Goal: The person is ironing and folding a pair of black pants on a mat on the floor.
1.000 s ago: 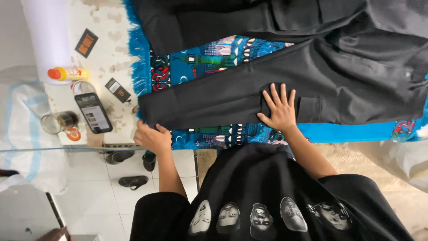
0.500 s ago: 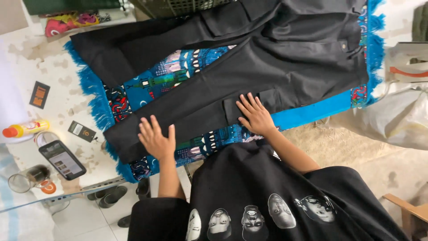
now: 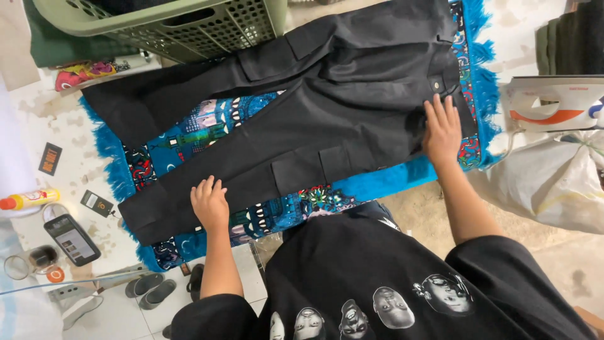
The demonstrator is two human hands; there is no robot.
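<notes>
— Where do the trousers lie from your hands?

— The black cargo trousers (image 3: pixel 302 119) lie flat on the patterned blue mat with a fringe (image 3: pixel 189 141), their long axis running across your view: waistband to your right, leg ends to your left. Your right hand (image 3: pixel 442 129) rests palm down just beside the waistband, fingers spread apart and gripping nothing. Your left hand (image 3: pixel 209 204) presses flat on the nearer leg, close to its hem, fingers loosely together, also gripping nothing. So each hand sits over one end of the near leg, and the far leg lies beyond both.

— Which hand is nearer the pockets?

— The flap pocket on the near leg lies between your hands, somewhat closer to your left one.

— And the packages and labels?

— To your left, on the pale surface, two small dark cards (image 3: pixel 50 157) with orange marks lie apart, near a yellow bottle with an orange cap (image 3: pixel 28 200) on its side and a phone (image 3: pixel 72 239). To your right stands a white iron with an orange stripe (image 3: pixel 553 104), above a pale plastic sack (image 3: pixel 553 182). A green perforated laundry basket (image 3: pixel 170 25) sits past the far leg.
</notes>
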